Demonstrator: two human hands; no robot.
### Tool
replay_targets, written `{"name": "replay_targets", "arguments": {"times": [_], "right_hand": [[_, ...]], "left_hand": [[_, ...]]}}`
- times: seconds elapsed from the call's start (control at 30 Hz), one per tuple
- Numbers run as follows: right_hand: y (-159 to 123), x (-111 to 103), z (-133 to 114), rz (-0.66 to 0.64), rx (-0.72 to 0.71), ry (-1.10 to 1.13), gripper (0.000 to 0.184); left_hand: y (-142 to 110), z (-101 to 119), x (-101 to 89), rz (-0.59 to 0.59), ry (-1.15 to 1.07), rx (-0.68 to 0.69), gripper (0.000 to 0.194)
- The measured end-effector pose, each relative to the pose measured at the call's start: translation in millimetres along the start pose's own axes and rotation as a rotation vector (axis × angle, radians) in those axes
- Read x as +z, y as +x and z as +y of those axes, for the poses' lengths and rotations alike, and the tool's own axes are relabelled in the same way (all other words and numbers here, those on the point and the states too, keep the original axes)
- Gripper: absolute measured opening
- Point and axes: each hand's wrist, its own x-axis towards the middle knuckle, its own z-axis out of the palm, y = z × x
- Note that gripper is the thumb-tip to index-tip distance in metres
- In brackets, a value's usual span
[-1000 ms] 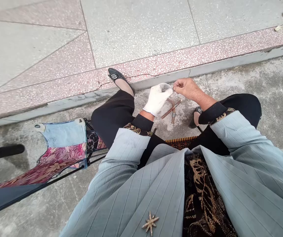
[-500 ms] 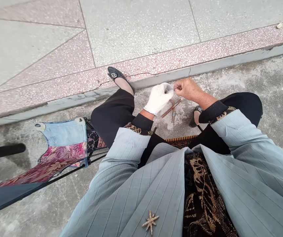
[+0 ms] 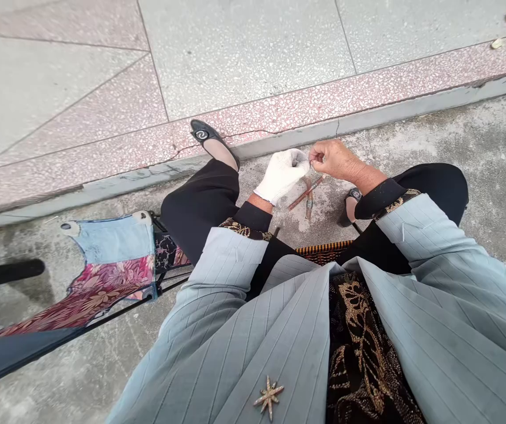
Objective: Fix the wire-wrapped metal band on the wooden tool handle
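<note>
My left hand (image 3: pixel 281 175), in a white knit glove, is closed in a pinch in front of my knees. Bare and also pinched, my right hand (image 3: pixel 334 160) meets its fingertips from the right. Whatever lies between the fingers is too small to make out. Below the hands, on the concrete, a thin reddish-brown rod (image 3: pixel 299 201) lies slantwise across a short brown piece (image 3: pixel 309 207) that looks like a worn tool handle or pipe; its upper end is partly hidden by the rod.
A folding chair (image 3: pixel 115 238) with denim and floral fabric stands at the left, beside a dark bar (image 3: pixel 7 273). A woven seat edge (image 3: pixel 323 252) shows between my legs. Ahead runs a low raised step (image 3: pixel 279 138); my left shoe (image 3: pixel 204 132) rests on it.
Both hands stay together at nearly the same spot, with only a slight shift of the right fingers. The whole view has moved a little.
</note>
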Motion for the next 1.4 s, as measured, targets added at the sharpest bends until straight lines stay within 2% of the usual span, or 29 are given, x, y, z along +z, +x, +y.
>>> {"name": "replay_targets", "arguments": {"times": [0.23, 0.53, 0.63, 0.77, 0.87, 1.0, 1.1, 1.23, 1.4], "right_hand": [[-1, 0, -7, 0.002, -0.017, -0.056, 0.011], [2, -4, 7, -0.191, 0.074, 0.059, 0.007], [1, -3, 10, -0.135, 0.077, 0.165, 0.004], [-2, 1, 8, -0.051, 0.12, 0.335, 0.005], [-3, 6, 6, -0.014, 0.217, 0.484, 0.004], [-3, 14, 2, 0.053, 0.401, 0.739, 0.012], [-3, 16, -1, 0.06, 0.464, 0.854, 0.016], [-4, 16, 0, 0.061, 0.423, 0.822, 0.016], [-4, 16, 3, 0.04, 0.392, 0.815, 0.014]], "left_hand": [[1, -4, 2.9, -0.014, -0.066, -0.006, 0.012], [-7, -1, 5.3, -0.033, 0.17, 0.116, 0.006], [-6, -5, 6.7, -0.017, 0.06, 0.073, 0.008], [-5, -10, 11.9, -0.05, -0.292, -0.043, 0.015], [-5, -14, 16.7, -0.067, -0.495, -0.093, 0.02], [-5, -17, 20.7, -0.042, -0.643, -0.106, 0.022], [-4, -17, 20.0, -0.025, -0.676, -0.119, 0.022], [-5, -14, 16.4, 0.026, -0.591, -0.138, 0.024], [-8, -9, 14.8, 0.026, -0.591, -0.151, 0.023]]}}
